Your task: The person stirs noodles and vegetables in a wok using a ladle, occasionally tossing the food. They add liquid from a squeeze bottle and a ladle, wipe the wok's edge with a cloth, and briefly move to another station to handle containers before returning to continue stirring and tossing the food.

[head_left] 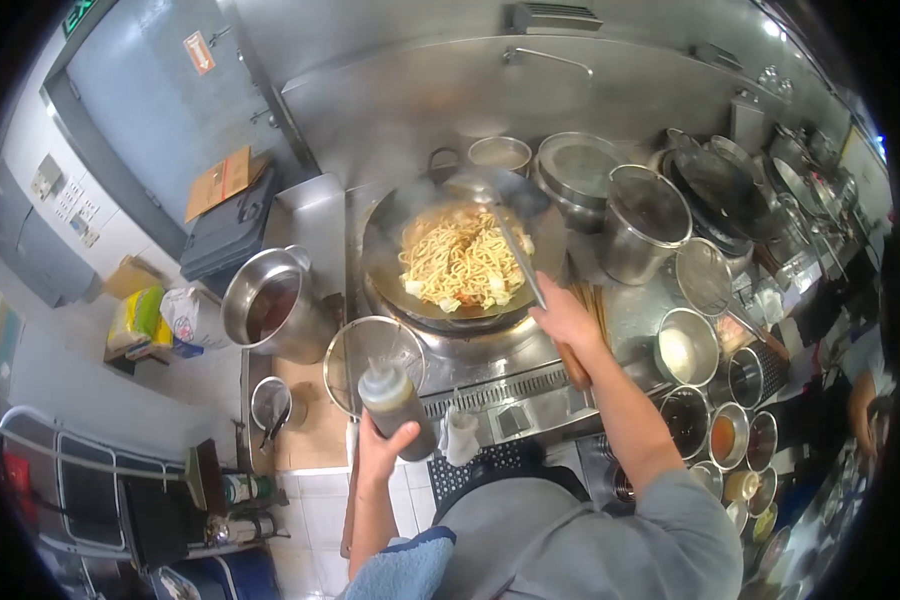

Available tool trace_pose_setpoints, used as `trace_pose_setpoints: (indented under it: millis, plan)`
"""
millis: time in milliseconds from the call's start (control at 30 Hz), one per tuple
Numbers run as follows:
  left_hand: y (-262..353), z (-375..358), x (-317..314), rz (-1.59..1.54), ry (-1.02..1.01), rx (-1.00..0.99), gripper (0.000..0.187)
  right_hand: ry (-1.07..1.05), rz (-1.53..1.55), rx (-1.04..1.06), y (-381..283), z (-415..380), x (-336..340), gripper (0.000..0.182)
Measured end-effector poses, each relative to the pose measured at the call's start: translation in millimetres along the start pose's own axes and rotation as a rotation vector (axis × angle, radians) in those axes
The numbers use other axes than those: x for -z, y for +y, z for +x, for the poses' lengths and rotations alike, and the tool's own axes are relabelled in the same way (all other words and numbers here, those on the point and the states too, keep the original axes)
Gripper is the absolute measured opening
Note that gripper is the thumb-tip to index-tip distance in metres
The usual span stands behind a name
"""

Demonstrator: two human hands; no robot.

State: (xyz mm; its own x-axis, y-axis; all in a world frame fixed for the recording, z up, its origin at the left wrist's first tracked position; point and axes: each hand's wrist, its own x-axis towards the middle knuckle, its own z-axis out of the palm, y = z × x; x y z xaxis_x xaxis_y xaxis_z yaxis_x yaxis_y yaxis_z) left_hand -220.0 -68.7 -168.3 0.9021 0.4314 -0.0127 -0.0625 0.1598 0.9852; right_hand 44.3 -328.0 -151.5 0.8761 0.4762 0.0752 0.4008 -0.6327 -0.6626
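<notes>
My left hand (381,447) is wrapped round a squeeze bottle (398,405) of dark liquid with a pale top, tilted slightly, left of and below the wok (382,262). My right hand (568,322) grips the long handle of a wok ladle (515,245). A wooden end sticks out below the fist, and the rounded metal head rests at the wok's far side. Thick noodles (460,262) with pale pieces among them lie in the wok, and steam rises from it. Beside the bottle, a wire strainer (342,368) sits at the left front of the stove.
A tall pot (302,338) of dark liquid stands left, with a small pot (271,402) before it. Right of the wok are a deep pot (638,262), a mesh skimmer (704,277) and several seasoning containers (727,437). A tap (555,57) projects behind. Another person's arm (863,410) shows far right.
</notes>
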Motion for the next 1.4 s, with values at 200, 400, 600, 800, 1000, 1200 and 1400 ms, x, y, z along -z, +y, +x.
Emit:
trace_pose_setpoints:
  millis: [200, 400, 600, 800, 1000, 1200, 1400]
  plan:
    - [-4.0, 0.9, -38.2, -0.160, -0.335, 0.044, 0.074, -0.092, -0.069, 0.034, -15.4, -22.7, 13.5, 0.058]
    - [-2.1, -24.5, -131.7, -0.094, -0.550, -0.114, 0.080, -0.044, 0.610, 0.188, -83.8, -218.3, 51.7, 0.083]
    - [-22.1, -109.0, -264.3, 0.381, -1.000, -0.614, 0.094, 0.769, 0.549, -0.142, -26.6, -352.0, 39.6, 0.079]
    - [-33.1, -191.5, -320.4, 0.409, -1.478, -0.552, 0.018, 1.238, 0.343, -0.507, 44.1, -559.7, 111.7, 0.082]
    - [-41.9, -240.9, -317.0, 0.510, -1.425, -0.278, 0.020, 1.605, -0.080, -0.954, 131.4, -734.4, 136.4, 0.082]
    - [-76.2, -216.0, -288.2, -0.356, -1.189, 1.013, 0.057, 1.506, -0.112, -1.338, 217.0, -803.7, 102.2, 0.083]
    - [-40.7, -190.2, -296.8, -0.983, -0.911, 1.172, 0.064, 1.665, -0.115, -0.805, 146.8, -749.0, 100.5, 0.073]
